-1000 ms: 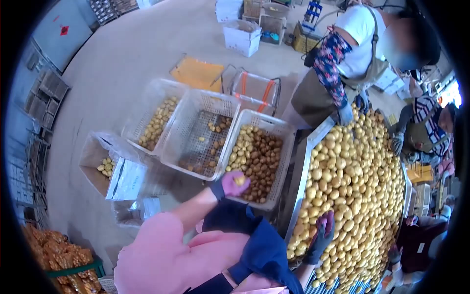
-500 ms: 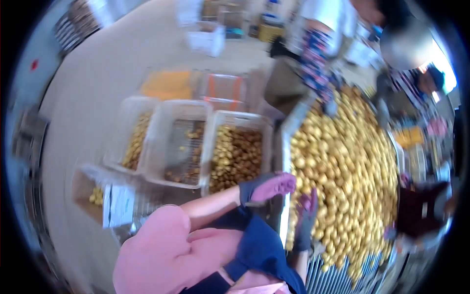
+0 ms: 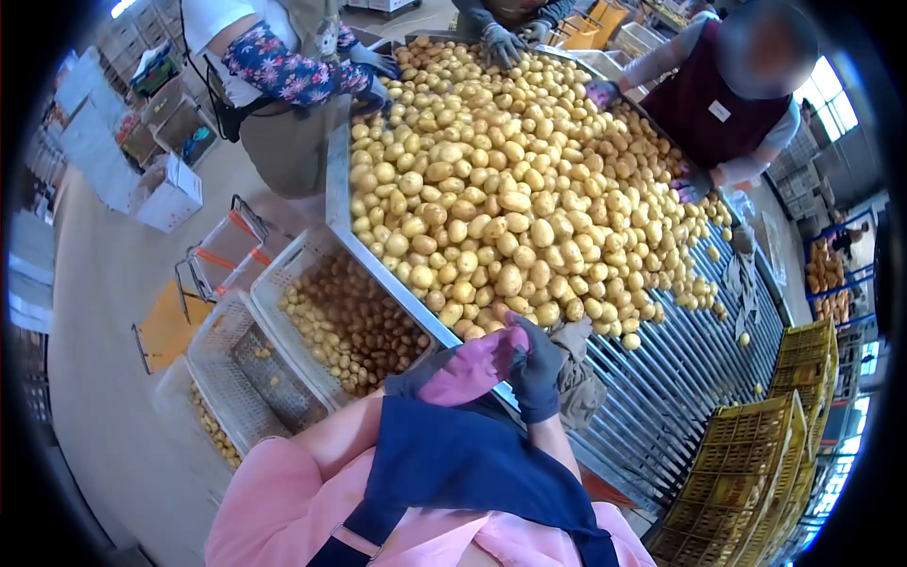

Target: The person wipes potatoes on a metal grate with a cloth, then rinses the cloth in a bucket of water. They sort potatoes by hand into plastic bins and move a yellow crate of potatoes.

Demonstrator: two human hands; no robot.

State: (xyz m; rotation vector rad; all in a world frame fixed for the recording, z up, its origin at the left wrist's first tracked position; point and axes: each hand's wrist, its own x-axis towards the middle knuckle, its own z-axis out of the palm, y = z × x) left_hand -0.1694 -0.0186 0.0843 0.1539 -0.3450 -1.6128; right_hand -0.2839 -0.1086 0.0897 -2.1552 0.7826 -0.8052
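Both my hands wear grey gloves with pink-purple palms and meet at the near edge of a metal sorting table (image 3: 383, 274). My left hand (image 3: 470, 367) points right with its pink side showing and its fingers stretched out. Its fingertips meet my right hand (image 3: 535, 367), whose fingers are curled in against them; whatever lies between them is hidden. Just beyond my hands, a large heap of yellow potatoes (image 3: 515, 200) covers much of the table. A crumpled grey cloth (image 3: 576, 378) lies beside my right hand.
Crates of small and brown potatoes (image 3: 331, 373) stand left of the table. Metal rollers (image 3: 661, 387) run to the right, near stacked yellow crates (image 3: 732, 472). Gloved co-workers' hands touch the heap at the far left, far side (image 3: 504, 45) and right (image 3: 693, 182).
The view has swung right and steadied, bringing the rollers and yellow crates into sight. My hands, apart before over the table edge, are now together.
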